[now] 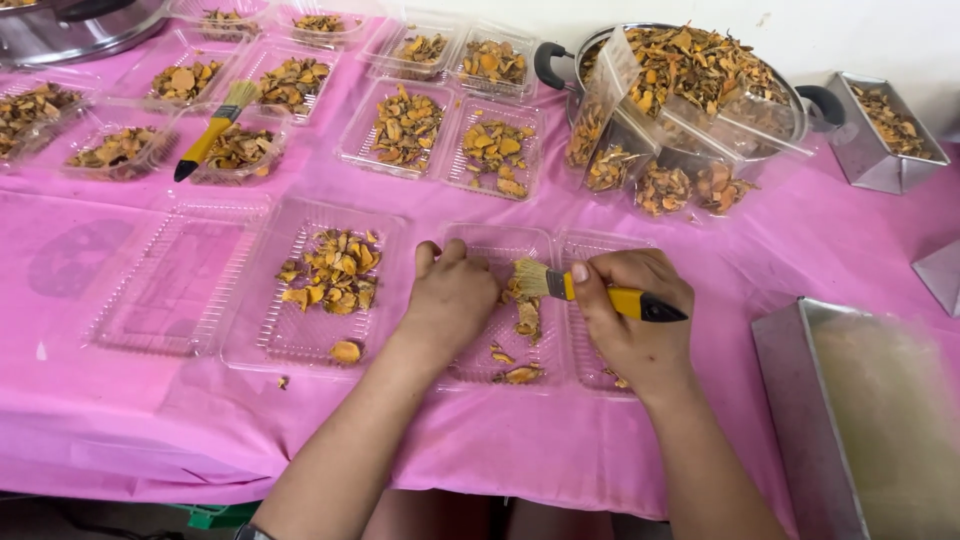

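A pink cloth (pixel 120 420), smooth but creased at its front edge, covers the table, with a pale wall behind. On it lie many clear ribbed plastic trays, most holding dry, curled orange-brown slices. The right hand (pixel 632 315) is closed around the yellow handle of a small brush (pixel 590 290), thumb on top, its pale bristles touching the slices in the open clear tray (pixel 560 250) directly in front of the person. The left hand (pixel 452 298) is loosely curled, knuckles up, resting on that tray's left half (what its fingertips pinch, if anything, cannot be made out). Just left sits another tray with a loose heap of slices (pixel 333 270), and beside it an unfilled tray (pixel 175 285). A second yellow-handled brush (pixel 212 132) lies across trays farther back. At the rear right a steel pot (pixel 690 70) is heaped with slices; filled trays lean against it. Matte metal boxes (pixel 800 400) stand at the right.
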